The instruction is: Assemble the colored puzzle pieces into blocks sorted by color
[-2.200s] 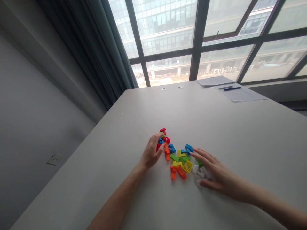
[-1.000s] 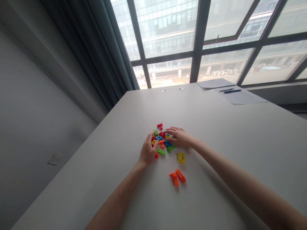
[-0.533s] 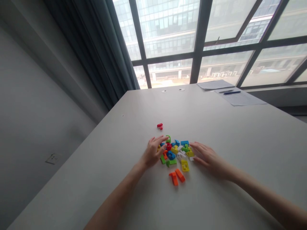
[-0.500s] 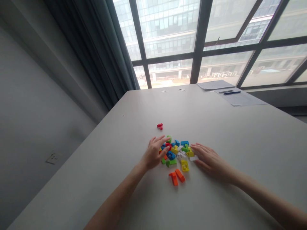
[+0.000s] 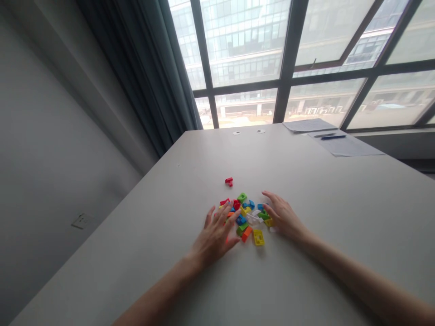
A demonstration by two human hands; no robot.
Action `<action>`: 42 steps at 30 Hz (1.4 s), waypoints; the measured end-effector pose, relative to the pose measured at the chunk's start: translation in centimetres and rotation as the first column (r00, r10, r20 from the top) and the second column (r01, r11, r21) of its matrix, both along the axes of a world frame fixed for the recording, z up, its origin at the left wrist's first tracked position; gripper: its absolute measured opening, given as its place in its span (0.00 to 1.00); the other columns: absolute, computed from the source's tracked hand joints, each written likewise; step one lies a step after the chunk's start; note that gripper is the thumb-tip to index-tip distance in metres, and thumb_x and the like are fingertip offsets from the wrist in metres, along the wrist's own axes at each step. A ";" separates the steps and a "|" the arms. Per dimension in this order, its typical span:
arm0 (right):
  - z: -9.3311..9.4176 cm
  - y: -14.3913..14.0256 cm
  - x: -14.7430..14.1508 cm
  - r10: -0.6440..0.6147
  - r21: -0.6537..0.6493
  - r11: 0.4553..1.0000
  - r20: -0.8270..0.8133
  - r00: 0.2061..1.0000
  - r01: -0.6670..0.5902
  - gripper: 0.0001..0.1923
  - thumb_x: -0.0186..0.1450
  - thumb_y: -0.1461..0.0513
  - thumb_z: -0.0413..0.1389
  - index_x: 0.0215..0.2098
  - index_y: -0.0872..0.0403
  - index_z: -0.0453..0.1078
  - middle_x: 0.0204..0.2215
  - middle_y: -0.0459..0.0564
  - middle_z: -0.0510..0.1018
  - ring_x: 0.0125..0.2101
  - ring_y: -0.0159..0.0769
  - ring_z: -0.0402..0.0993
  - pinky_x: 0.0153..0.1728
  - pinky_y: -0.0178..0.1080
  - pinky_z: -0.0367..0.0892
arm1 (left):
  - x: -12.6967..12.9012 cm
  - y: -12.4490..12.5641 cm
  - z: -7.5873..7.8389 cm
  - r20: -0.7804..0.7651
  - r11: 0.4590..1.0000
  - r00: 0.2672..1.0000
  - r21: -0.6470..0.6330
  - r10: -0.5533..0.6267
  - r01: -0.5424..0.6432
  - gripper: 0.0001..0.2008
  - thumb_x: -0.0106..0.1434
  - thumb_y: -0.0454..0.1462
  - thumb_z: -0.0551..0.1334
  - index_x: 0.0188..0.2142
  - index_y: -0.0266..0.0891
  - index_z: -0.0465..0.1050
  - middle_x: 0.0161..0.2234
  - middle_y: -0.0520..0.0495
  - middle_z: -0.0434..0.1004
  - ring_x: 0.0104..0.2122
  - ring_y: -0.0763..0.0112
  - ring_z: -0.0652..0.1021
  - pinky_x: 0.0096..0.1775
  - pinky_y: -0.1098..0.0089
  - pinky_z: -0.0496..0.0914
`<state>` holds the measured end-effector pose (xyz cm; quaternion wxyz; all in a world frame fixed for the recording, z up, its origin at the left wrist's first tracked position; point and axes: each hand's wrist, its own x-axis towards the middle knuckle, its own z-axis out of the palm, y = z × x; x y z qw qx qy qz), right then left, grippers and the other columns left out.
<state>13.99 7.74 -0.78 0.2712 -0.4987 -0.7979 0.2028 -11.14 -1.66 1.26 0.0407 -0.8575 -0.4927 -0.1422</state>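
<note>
A small heap of coloured plastic blocks point(image 5: 245, 215) in red, blue, green, yellow, orange and white lies on the white table point(image 5: 326, 190). My left hand point(image 5: 215, 233) rests flat with spread fingers on the heap's left and near side. My right hand point(image 5: 283, 217) lies open against its right side, fingers touching the blocks. A yellow square block point(image 5: 258, 237) sits at the near edge between my hands. One red block point(image 5: 229, 181) lies alone a little beyond the heap.
Sheets of paper point(image 5: 335, 136) with a blue pen point(image 5: 333, 136) lie at the table's far right by the window. Two round cable holes point(image 5: 248, 132) sit at the far edge. A dark curtain point(image 5: 146, 72) hangs at the left; a wall socket point(image 5: 80, 220) is below.
Both hands have pushed the blocks closer together. The two orange blocks that lay apart near me are now gathered into the heap by my left hand. The view shifted slightly.
</note>
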 end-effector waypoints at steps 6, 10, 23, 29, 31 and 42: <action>0.1 0.6 -7.0 -0.117 -0.003 0.993 -0.136 0.984 0.118 0.24 0.69 0.54 0.42 0.59 0.55 0.63 0.59 0.57 0.68 0.60 0.43 0.61 0.60 0.49 0.55 | -3.5 -0.8 -2.0 0.058 0.970 0.969 -0.012 0.242 -0.242 0.35 0.68 0.53 0.51 0.67 0.39 0.44 0.66 0.33 0.53 0.65 0.54 0.57 0.61 0.50 0.55; 0.6 0.7 -12.0 -0.138 -0.129 0.986 -0.305 0.942 0.102 0.23 0.67 0.56 0.46 0.57 0.57 0.65 0.57 0.60 0.70 0.59 0.47 0.62 0.60 0.49 0.51 | -4.5 -1.7 -1.3 0.144 0.940 0.946 0.142 0.291 -0.311 0.30 0.70 0.48 0.51 0.65 0.36 0.48 0.63 0.31 0.58 0.64 0.53 0.60 0.59 0.50 0.58; 1.8 9.1 -14.9 -0.221 -0.191 0.974 -0.675 0.704 0.124 0.19 0.61 0.55 0.45 0.37 0.55 0.74 0.37 0.54 0.80 0.39 0.40 0.74 0.43 0.41 0.66 | 2.8 -5.2 2.1 -0.070 0.923 0.962 0.272 -0.263 0.272 0.15 0.66 0.32 0.54 0.51 0.37 0.70 0.54 0.46 0.73 0.56 0.65 0.69 0.62 0.62 0.57; 0.0 10.4 -7.2 -0.336 -0.244 0.942 -0.708 0.622 0.231 0.24 0.56 0.53 0.46 0.42 0.58 0.71 0.38 0.58 0.78 0.36 0.40 0.73 0.36 0.42 0.67 | 6.2 -1.8 0.2 -0.203 0.965 0.949 0.050 -0.243 0.257 0.21 0.71 0.39 0.47 0.62 0.42 0.60 0.64 0.45 0.60 0.62 0.62 0.63 0.61 0.59 0.57; -0.4 9.6 -4.5 -0.333 -0.231 0.943 -0.696 0.636 0.240 0.23 0.55 0.53 0.47 0.41 0.58 0.71 0.37 0.57 0.78 0.36 0.40 0.73 0.37 0.42 0.67 | 5.6 -0.7 0.2 -0.207 0.970 0.951 0.024 -0.230 0.240 0.22 0.71 0.38 0.46 0.63 0.45 0.58 0.64 0.46 0.60 0.63 0.63 0.63 0.61 0.58 0.56; 0.0 9.5 -4.8 -0.136 -0.162 0.984 -0.457 0.879 0.068 0.16 0.62 0.58 0.49 0.45 0.53 0.71 0.46 0.55 0.77 0.45 0.40 0.74 0.48 0.44 0.66 | -6.8 3.4 -0.3 -0.265 0.998 0.964 0.053 0.036 -0.023 0.22 0.70 0.35 0.48 0.62 0.45 0.61 0.62 0.47 0.64 0.62 0.66 0.64 0.64 0.60 0.49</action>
